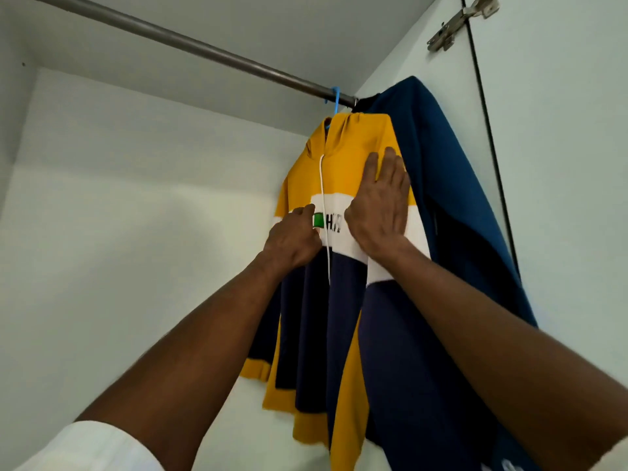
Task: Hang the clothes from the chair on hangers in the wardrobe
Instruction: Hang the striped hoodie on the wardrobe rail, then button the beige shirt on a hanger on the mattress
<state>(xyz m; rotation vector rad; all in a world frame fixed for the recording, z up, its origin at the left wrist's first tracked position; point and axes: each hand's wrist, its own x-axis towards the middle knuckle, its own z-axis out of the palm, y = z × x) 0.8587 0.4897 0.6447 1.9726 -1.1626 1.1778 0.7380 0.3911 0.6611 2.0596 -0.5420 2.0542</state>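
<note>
You stood facing into a white wardrobe (119, 198), its metal rail (190, 45) running above both grips. The yellow, white and navy hoodie (343, 266) hung from a blue hanger (334, 100) on that rail. Your right hand (380, 209) lay flat on it, fingers spread; your left hand (292, 239) pinched the fabric beside the drawstring (324, 212). Behind your right hand hung a blue garment (452, 185), its hanger hidden. The chest lettering was partly covered.

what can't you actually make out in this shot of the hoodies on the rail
Head view only:
- Yellow hoodie's chest lettering: partly covered by both hands.
- Blue hoodie's hanger: hidden behind the yellow hoodie.
- Left hand's fingers: curled out of sight, grip unclear.
- Both hems: bottom edge crops them.
- The chair: out of frame.
</note>
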